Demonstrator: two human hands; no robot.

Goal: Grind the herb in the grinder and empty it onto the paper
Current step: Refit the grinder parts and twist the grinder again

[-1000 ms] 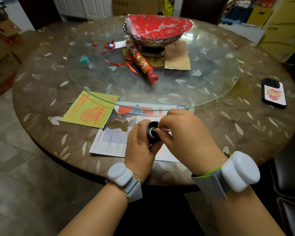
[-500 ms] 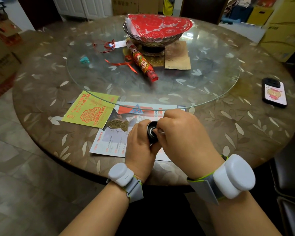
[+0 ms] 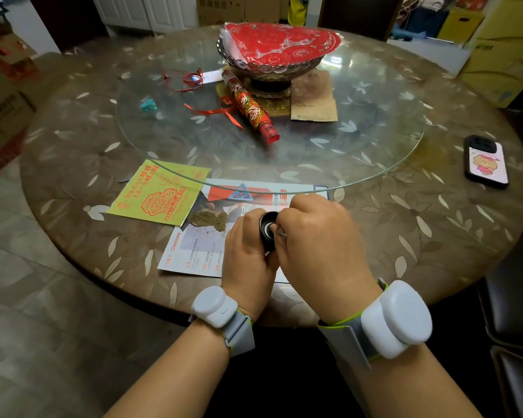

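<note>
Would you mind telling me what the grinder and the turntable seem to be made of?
The grinder looks like black metal or hard plastic with a slight sheen; too little shows to decide. The turntable looks like clear glass: the leaf-patterned table shows through it, and its edge glints.

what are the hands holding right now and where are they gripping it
The left hand grips the black grinder around its side. The right hand pinches a thin metal tool at its open face.

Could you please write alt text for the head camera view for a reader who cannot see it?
A left hand holds a black grinder over a printed paper while the right hand picks at it. A small herb pile lies on the paper, on a round table.
</note>
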